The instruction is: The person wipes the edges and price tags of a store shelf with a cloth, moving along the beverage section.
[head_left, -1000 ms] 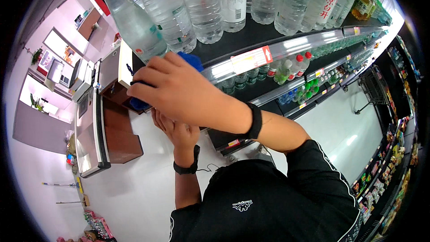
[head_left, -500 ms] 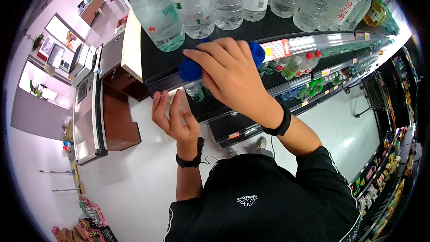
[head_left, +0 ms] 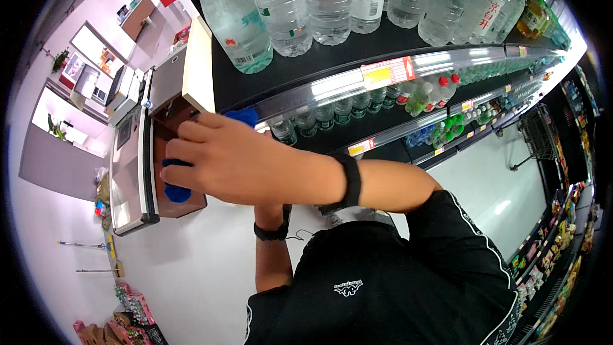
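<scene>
My right hand (head_left: pixel 220 160) is closed around a blue cloth (head_left: pixel 177 193), which bulges out on both sides of the fingers. It is at the left end of the black shelf (head_left: pixel 287 83), over the shelf's end corner. My left hand (head_left: pixel 269 213) is mostly covered by the right forearm; only its wrist side shows and its fingers are hidden. Large clear water bottles (head_left: pixel 281 13) stand in a row on the top shelf. A red and yellow price tag (head_left: pixel 388 73) sits in the clear strip along the front edge.
Lower shelves hold more bottles (head_left: pixel 341 110). At left stands a counter (head_left: pixel 131 185) with a brown side, and a pale panel (head_left: pixel 199 67) rises beside the shelf end. A shopping cart (head_left: pixel 536 134) is at the right, near shelves of packaged goods (head_left: pixel 555 243).
My right hand has moved left with the blue cloth, off the shelf's front edge to its end. Its forearm now covers my left hand.
</scene>
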